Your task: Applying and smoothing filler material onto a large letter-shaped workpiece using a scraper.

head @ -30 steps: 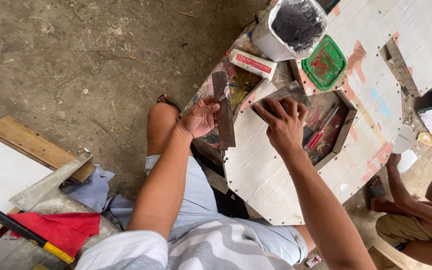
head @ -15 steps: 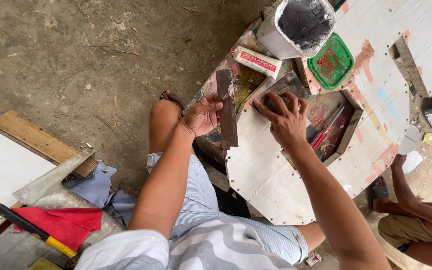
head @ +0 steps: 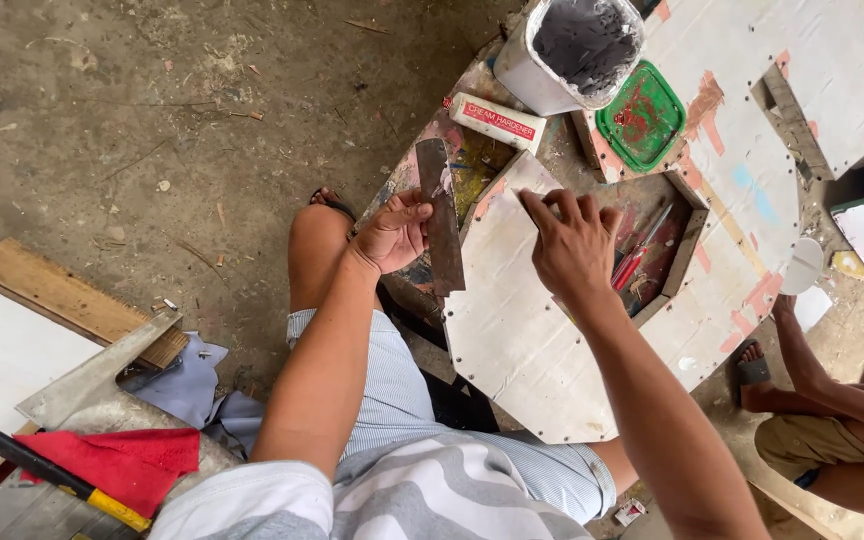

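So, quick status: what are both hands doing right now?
Left hand grips flat, dark, paint-stained metal blade. Right hand presses white, hole-edged panel, fingers spread. White bucket of grey paste stands beyond, clear.

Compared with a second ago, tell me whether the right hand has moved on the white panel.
Yes. The right hand has slid along the white panel toward the panel's left edge, away from the rectangular cutout it covered before.
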